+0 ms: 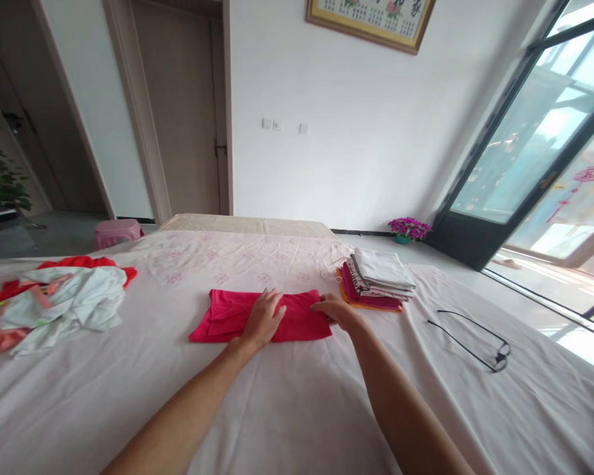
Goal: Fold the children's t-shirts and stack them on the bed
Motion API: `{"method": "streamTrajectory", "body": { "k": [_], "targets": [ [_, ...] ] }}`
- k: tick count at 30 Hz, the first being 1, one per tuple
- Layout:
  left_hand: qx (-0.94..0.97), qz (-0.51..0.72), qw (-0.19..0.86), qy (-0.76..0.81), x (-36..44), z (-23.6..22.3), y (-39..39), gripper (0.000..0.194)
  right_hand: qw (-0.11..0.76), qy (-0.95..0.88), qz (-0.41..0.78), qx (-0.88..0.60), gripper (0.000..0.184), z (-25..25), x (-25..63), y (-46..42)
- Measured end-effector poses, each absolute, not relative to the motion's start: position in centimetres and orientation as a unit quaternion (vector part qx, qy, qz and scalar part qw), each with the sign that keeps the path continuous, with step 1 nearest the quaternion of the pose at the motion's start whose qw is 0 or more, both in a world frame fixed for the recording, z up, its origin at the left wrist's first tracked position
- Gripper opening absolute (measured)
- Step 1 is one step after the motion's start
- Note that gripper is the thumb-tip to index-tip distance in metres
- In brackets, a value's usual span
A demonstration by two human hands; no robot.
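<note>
A red garment [297, 323], folded into a long flat strip, lies across the sheet in front of me. My left hand [264, 318] rests flat on its middle, fingers outstretched. At the garment's right end, my right hand [337, 310] pinches the edge between thumb and fingers; the fingertips are partly hidden. Just beyond that hand stands a stack of folded clothes [381, 270], with white on top and red and orange cloth lower down. What kind of garment the red one is, I cannot tell.
A heap of crumpled clothes [74, 303], white, red and yellow, lies at the left. Black-framed glasses [495, 356] sit on the pale sheet [297, 415] at the right. Past the bed are a pink stool [119, 231] and purple flowers [410, 228] in a green pot.
</note>
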State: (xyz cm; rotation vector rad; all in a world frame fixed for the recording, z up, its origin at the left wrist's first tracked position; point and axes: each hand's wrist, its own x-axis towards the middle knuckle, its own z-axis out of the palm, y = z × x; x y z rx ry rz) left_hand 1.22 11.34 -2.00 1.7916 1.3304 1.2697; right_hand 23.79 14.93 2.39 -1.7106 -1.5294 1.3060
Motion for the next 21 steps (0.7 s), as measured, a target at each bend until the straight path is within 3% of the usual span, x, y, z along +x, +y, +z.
{"method": "streamTrajectory", "body": {
  "k": [6,11,15,21],
  "targets": [
    [0.568,0.519,0.418,0.483,-2.8,0.0,10.0,0.042,0.377,-0.52,0.566,-0.516,0.02,5.8,20.5,14.0],
    [0.421,0.489,0.61,0.461,-5.6,1.5,8.7,0.05,0.397,-0.554,0.576,-0.451,0.016,8.6,14.0,13.2],
    [0.421,0.451,0.646,0.448,-8.0,2.6,8.6,0.066,0.373,-0.572,0.585,-0.438,0.02,8.6,8.6,12.7],
    [0.427,0.435,0.583,0.537,-10.4,1.6,9.0,0.052,0.393,-0.603,0.547,-0.427,0.039,5.7,7.9,11.9]
  ]
}}
